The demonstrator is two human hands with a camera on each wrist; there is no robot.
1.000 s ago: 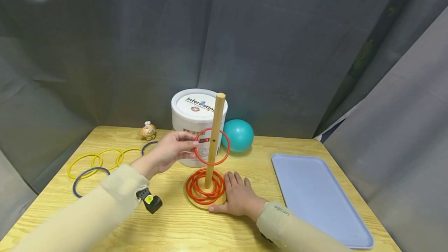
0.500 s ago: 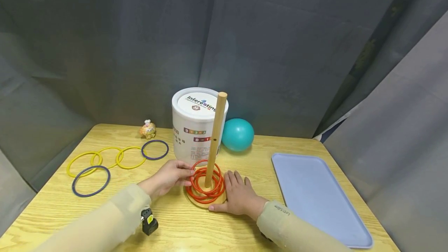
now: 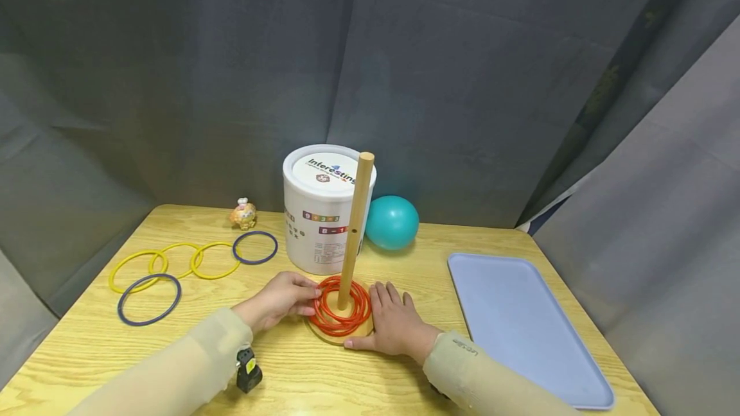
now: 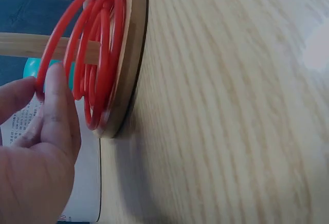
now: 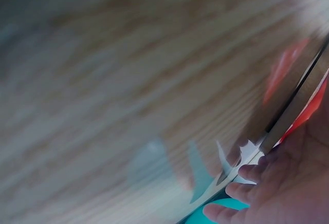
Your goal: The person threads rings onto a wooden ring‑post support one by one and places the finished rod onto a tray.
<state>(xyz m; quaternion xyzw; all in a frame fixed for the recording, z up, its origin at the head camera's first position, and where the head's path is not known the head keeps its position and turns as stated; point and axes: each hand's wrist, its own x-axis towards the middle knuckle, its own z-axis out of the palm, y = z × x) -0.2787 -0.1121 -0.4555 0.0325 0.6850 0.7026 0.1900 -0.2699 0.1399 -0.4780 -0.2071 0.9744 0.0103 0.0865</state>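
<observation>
The left hand (image 3: 279, 298) pinches the top red ring (image 4: 61, 34) at the near-left edge of the red stack (image 3: 340, 303), which lies around the wooden peg (image 3: 354, 230) on its round base (image 3: 338, 336). The right hand (image 3: 396, 323) lies flat against the base's right side, fingers straight. Beyond the grip stands a closed white tub (image 3: 320, 210), contents unseen; right of it, a teal ball (image 3: 393, 222). Further right lies a blue tray (image 3: 520, 326). Left of the grip, apparently flat on the table (image 3: 300, 377), lie yellow rings (image 3: 173, 262) and purple rings (image 3: 149, 299).
</observation>
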